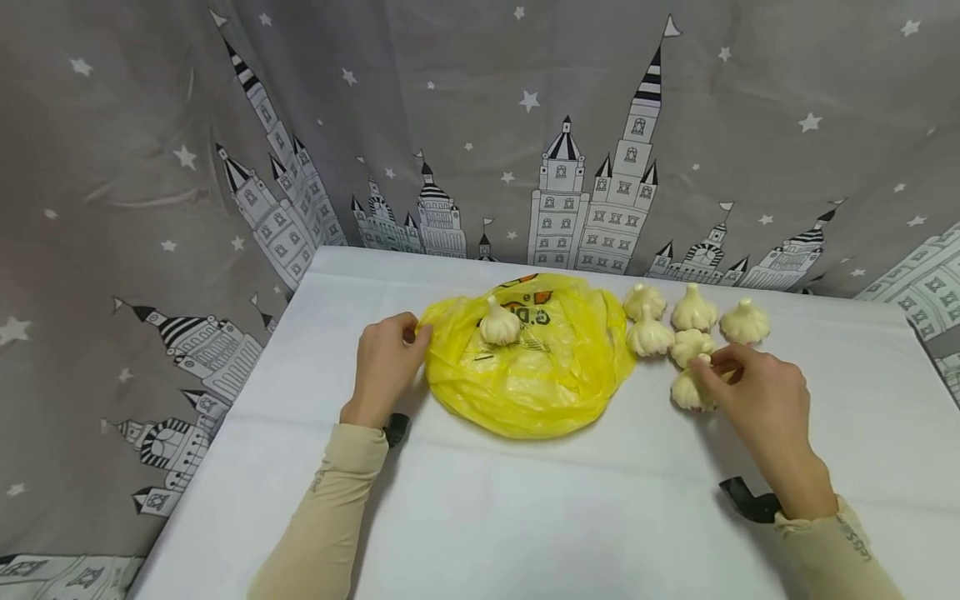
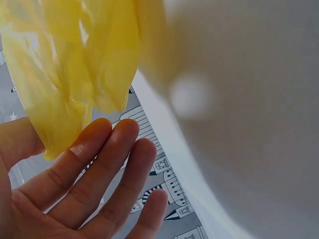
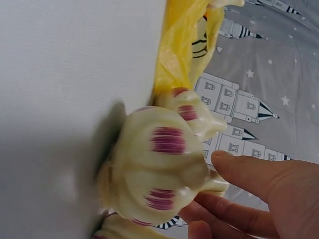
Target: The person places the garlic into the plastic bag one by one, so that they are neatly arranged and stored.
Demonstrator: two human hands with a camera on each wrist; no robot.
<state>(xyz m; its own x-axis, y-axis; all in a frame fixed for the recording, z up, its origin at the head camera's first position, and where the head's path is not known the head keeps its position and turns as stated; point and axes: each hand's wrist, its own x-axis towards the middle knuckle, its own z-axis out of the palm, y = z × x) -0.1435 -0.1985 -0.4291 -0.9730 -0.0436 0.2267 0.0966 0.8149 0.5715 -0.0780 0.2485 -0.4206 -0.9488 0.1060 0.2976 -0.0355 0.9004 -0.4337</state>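
Note:
A yellow plastic bag (image 1: pixel 525 400) with dark print lies spread on the table, one garlic bulb (image 1: pixel 500 323) on top of it. At the bag's left edge, my left hand (image 1: pixel 392 354) pinches the plastic between thumb and index finger; in the left wrist view the other fingers (image 2: pixel 119 172) extend loosely beside the hanging yellow film (image 2: pixel 70 64). My right hand (image 1: pixel 765 400) has thumb and fingers around the stem of the nearest garlic bulb (image 1: pixel 688 392). Purple streaks mark that bulb (image 3: pixel 154 164) in the right wrist view.
More garlic bulbs (image 1: pixel 693 308) cluster just right of the bag, by the table's back edge. White cloth (image 1: pixel 570 517) covers the table. A grey curtain (image 1: pixel 465 100) with castles and stars hangs behind and at the left.

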